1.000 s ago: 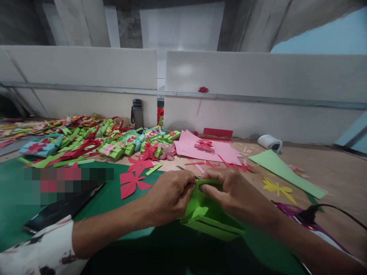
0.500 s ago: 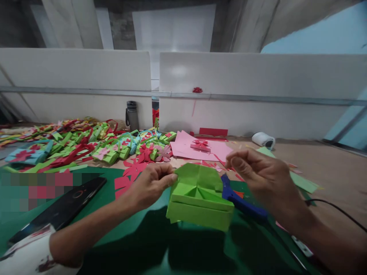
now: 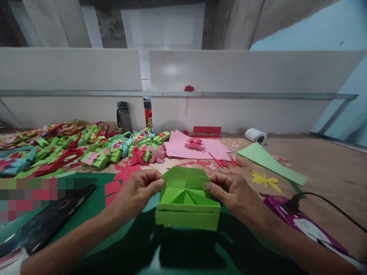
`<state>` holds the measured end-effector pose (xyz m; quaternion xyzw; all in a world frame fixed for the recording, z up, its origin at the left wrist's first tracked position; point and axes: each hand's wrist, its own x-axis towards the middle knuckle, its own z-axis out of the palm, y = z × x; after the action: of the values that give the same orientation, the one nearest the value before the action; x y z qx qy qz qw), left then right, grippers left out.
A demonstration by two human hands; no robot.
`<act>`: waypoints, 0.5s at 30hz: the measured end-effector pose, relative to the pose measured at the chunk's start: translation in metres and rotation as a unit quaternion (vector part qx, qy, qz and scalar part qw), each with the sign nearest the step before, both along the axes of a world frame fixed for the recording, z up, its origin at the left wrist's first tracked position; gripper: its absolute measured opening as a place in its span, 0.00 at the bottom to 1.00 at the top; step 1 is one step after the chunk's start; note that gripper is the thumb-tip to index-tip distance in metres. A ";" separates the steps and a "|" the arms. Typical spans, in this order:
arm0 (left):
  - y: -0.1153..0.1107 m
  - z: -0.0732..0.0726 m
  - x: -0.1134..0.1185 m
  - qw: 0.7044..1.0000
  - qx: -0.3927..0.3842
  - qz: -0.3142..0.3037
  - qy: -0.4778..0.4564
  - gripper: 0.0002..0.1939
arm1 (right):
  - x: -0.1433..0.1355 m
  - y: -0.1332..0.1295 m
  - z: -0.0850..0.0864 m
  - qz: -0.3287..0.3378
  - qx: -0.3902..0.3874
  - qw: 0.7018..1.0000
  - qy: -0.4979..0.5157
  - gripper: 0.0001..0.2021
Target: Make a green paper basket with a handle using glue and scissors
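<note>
A folded green paper box (image 3: 187,217) with a raised back flap is held up over the dark green mat (image 3: 114,244). My left hand (image 3: 147,189) pinches the left edge of the flap between thumb and fingers. At the flap's right edge, my right hand (image 3: 225,189) grips it the same way. Inward creases meet in the middle of the box, behind its front band. The fingertips behind the paper are partly hidden.
Pink sheets (image 3: 177,147), a green sheet (image 3: 271,162) and a yellow cutout (image 3: 265,178) lie beyond the hands. Folded paper bags (image 3: 99,160) pile up left, near a bottle (image 3: 124,117). A black phone (image 3: 48,217) lies left, a purple power strip (image 3: 304,225) right.
My right hand has come down and taken hold of the flap's right edge. The blue tool beside the box is out of sight. The view has shifted right, showing the power strip and yellow cutout.
</note>
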<state>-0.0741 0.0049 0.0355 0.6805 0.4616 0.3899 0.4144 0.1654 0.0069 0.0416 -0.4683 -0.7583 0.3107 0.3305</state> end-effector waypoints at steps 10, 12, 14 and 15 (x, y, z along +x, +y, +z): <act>0.001 -0.002 0.001 0.998 -0.007 -0.026 0.055 0.12 | -0.004 -0.008 0.004 -0.034 0.035 0.995 -0.088 0.14; 0.000 -0.002 0.000 0.999 -0.012 -0.029 0.044 0.12 | -0.004 -0.008 0.004 -0.033 0.034 0.995 -0.089 0.15; 0.000 -0.002 0.000 0.999 -0.023 -0.028 0.035 0.11 | -0.003 -0.008 0.002 -0.027 0.018 0.997 -0.076 0.15; 0.000 -0.002 -0.001 0.999 -0.028 -0.028 0.032 0.12 | -0.002 -0.007 0.000 -0.022 0.004 0.998 -0.065 0.15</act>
<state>-0.0748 0.0048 0.0338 0.6935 0.4657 0.3435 0.4291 0.1631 -0.0003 0.0421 -0.5023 -0.7692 0.2690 0.2893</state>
